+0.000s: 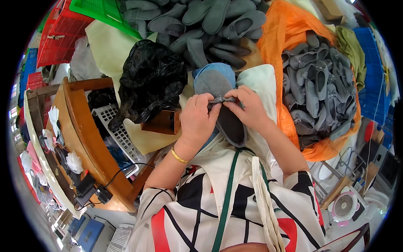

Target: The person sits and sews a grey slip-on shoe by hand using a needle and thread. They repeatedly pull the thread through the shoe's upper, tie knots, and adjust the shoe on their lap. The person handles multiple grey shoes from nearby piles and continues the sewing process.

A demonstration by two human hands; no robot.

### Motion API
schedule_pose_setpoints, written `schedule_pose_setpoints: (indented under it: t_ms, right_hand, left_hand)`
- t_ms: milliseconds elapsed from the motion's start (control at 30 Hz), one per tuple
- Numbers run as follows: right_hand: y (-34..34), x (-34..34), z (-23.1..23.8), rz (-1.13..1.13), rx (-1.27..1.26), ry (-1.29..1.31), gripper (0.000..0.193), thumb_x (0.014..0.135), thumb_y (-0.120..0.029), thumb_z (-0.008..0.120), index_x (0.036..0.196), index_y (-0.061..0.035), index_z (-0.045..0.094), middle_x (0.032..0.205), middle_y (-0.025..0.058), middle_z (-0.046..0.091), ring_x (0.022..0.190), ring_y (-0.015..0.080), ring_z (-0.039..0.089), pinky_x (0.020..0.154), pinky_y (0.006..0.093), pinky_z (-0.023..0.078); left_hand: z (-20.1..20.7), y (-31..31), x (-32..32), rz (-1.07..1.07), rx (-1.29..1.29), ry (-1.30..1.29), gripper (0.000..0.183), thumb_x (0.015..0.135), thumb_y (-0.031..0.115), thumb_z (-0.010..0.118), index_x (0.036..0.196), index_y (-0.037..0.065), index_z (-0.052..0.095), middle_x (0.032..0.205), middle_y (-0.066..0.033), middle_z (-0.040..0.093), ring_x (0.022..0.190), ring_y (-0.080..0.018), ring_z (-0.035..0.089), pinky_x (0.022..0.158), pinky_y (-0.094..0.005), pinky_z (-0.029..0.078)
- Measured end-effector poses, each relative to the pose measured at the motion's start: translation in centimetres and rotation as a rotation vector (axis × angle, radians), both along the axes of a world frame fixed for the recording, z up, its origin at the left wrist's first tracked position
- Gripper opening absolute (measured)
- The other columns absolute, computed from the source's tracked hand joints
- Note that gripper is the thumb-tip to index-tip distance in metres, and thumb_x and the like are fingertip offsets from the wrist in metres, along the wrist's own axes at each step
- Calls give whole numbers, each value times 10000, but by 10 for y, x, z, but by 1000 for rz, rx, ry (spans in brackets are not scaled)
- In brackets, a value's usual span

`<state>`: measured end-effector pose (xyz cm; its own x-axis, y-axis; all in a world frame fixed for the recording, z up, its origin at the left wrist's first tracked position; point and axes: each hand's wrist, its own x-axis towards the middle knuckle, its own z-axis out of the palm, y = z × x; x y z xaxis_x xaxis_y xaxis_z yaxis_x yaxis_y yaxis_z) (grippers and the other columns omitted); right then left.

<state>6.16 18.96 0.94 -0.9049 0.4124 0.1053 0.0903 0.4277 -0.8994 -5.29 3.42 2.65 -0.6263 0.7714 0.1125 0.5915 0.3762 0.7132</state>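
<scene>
Nearest: patterned white, red and black garment with a green stripe point(226, 201) over the lap. A gold bangle point(179, 157) sits on the left wrist.

Left hand point(196, 122) and right hand point(251, 110) meet above the lap; fingers of both are pinched together on a small bow point(220, 99) at the top edge of a grey slipper point(228, 122), which hangs from the pinch, toe downward. A second grey slipper point(212, 80) lies just behind the hands on a blue lining.

Judgement: the step is fixing the bow at the vamp. To do it well, keep the bow centred, the fabric flat and both pinches tight.

Left: wooden bench point(86, 138), black plastic bag point(149, 80). Right: orange sack point(289, 42) heaped with finished slippers point(317, 84). Farthest: loose slipper pile point(210, 21), red crate point(58, 33).
</scene>
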Motion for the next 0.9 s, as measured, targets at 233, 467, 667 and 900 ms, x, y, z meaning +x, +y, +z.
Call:
schedule_pose_setpoints:
  t_ms: [233, 467, 667, 900]
  right_hand:
    - [2, -8, 6, 34, 31, -44, 254, 813, -33, 720, 1059, -65, 666, 829, 93, 565, 762, 269, 574, 666, 357, 475]
    - [7, -15, -5, 76, 60, -7, 211, 827, -52, 705, 1036, -58, 676, 817, 87, 562, 693, 219, 546, 605, 311, 441]
    - [9, -21, 9, 89, -77, -255, 168, 847, -160, 701, 961, -49, 650, 850, 121, 586, 774, 323, 595, 674, 399, 485]
    - [7, -1, 28, 180, 249, -377, 213, 846, -217, 722, 814, -30, 627, 806, 127, 610, 737, 328, 609, 627, 414, 487]
  left_hand:
    - [-13, 0, -1, 30, 152, -53, 205, 845, 66, 752, 1033, 28, 680, 871, -91, 628, 687, -183, 595, 595, -296, 500]
    - [-12, 3, -4, 80, 113, -264, 155, 815, 102, 739, 935, 54, 653, 816, -98, 628, 690, -283, 601, 601, -366, 488]
    - [-8, 6, -11, 109, 64, -407, 119, 824, 105, 728, 885, 36, 652, 784, -90, 623, 639, -221, 583, 570, -322, 471]
    - [-3, 3, -24, 101, 11, -670, 199, 936, 204, 671, 944, 15, 609, 769, -68, 636, 622, -136, 592, 563, -291, 470]
